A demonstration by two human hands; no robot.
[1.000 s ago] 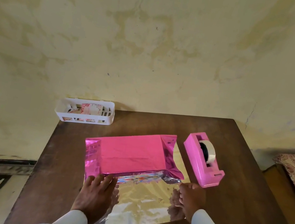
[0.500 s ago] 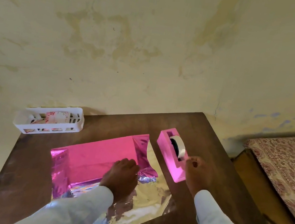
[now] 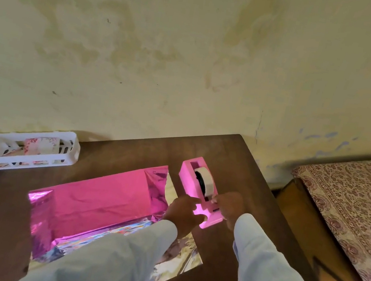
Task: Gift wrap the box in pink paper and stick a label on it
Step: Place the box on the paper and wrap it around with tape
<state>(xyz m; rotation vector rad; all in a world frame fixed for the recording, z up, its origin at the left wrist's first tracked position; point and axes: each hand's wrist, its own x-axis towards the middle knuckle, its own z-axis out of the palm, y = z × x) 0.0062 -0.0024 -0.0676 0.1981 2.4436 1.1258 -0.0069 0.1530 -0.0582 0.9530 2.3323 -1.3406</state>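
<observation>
The box [image 3: 133,227] lies in the middle of the brown bench [image 3: 128,155]. Shiny pink paper [image 3: 101,197] is folded over its top. Only a thin strip of the box, with many colours on it, peeks out along the near edge. The silver inside of the paper lies flat on the bench on the near side of the box, and the left sleeve [image 3: 110,258] covers part of it.

Just to the right of the paper stands a pink tape dispenser [image 3: 189,177] with a white tape roll [image 3: 206,180] in it. Both hands are at its near end. The left hand [image 3: 183,211] holds the left side of the dispenser, with its fingers [image 3: 193,203] curled against the pink plastic. The right hand [image 3: 228,206] is on the other side. Its fingers [image 3: 217,198] are close together right by the cutter, but you cannot tell if they hold any tape. The right sleeve [image 3: 268,272] is pale, like the left one.

A white plastic basket [image 3: 29,160] sits at the far left corner of the bench, against the stained yellow wall [image 3: 169,52]. A flowery roll [image 3: 41,144] lies in it. To the right of the bench is a bed [image 3: 352,205] with a patterned cover.
</observation>
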